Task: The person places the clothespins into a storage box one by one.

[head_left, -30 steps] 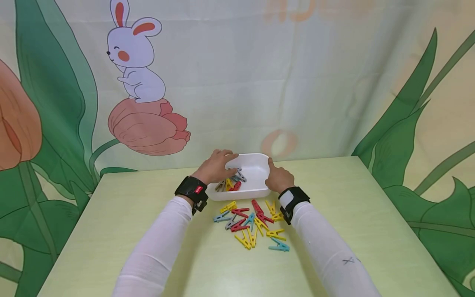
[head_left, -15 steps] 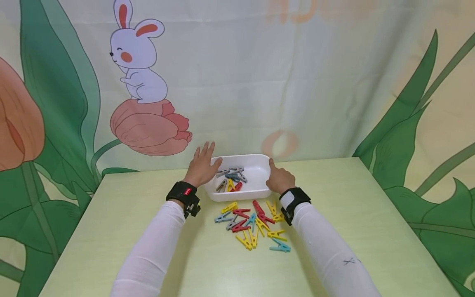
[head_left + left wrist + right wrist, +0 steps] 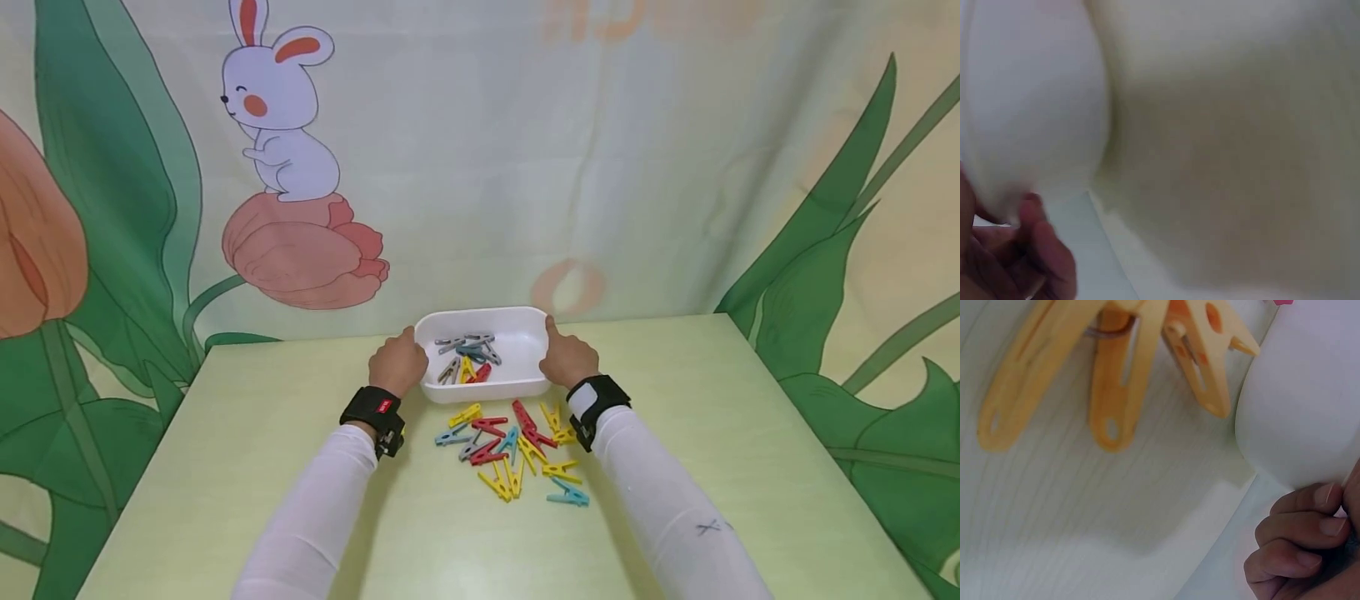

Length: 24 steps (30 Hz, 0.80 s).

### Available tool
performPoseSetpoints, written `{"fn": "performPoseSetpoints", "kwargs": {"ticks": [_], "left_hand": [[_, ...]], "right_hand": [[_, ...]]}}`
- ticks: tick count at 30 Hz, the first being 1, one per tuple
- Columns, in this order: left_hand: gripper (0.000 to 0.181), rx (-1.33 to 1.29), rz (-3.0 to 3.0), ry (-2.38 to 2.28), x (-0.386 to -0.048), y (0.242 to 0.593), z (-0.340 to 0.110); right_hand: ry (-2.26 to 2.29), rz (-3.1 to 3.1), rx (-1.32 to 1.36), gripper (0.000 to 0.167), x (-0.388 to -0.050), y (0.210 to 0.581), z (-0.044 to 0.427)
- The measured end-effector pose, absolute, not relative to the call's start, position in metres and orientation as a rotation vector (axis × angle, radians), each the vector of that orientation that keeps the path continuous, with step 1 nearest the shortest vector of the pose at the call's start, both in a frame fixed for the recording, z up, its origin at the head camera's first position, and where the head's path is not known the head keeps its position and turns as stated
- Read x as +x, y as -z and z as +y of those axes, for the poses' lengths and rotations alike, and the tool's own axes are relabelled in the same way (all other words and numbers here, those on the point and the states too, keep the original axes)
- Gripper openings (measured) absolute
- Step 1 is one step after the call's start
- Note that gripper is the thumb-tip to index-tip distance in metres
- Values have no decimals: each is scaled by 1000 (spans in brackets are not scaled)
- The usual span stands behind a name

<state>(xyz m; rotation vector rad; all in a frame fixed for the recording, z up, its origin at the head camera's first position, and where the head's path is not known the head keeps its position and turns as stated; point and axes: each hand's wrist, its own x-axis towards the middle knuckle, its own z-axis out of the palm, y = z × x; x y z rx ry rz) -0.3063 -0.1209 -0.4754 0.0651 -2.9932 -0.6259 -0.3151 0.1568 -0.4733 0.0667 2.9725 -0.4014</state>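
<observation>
A white plastic basin point(image 3: 517, 389) stands near the table's back edge, with several grey, blue, yellow and red clothespins inside, mostly toward its left half. My left hand point(image 3: 397, 363) grips the basin's left end, and the left wrist view shows curled fingers point(image 3: 1054, 250) under its rim. On the opposite end my right hand point(image 3: 570, 360) holds the rim, its fingers point(image 3: 1300, 528) curled beneath it in the right wrist view. In front of the basin lies a loose spread of red, yellow, blue and grey clothespins point(image 3: 491, 451).
The pale table point(image 3: 247, 467) reaches back to a printed curtain point(image 3: 465, 167) with a rabbit and plants. Two yellow clothespins point(image 3: 1110, 381) lie close by my right wrist. A light blue clothespin point(image 3: 568, 493) is nearest the front of the spread.
My left hand has come out from over the clothespins in the basin, passed its left end with fingers spread, and now grips that end. The right hand stays on the right end.
</observation>
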Motion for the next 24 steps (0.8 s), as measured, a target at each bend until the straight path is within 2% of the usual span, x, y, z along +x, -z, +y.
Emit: {"fn": "performPoseSetpoints", "kwargs": {"ticks": [14,24], "left_hand": [[56,155,-2989,345,-300,477,-105],[55,202,-3043,242,-298,475,-102]], "right_hand": [[344,2971,57,82,-309,466,156],[147,3032,25,67,-302,462,154]]}}
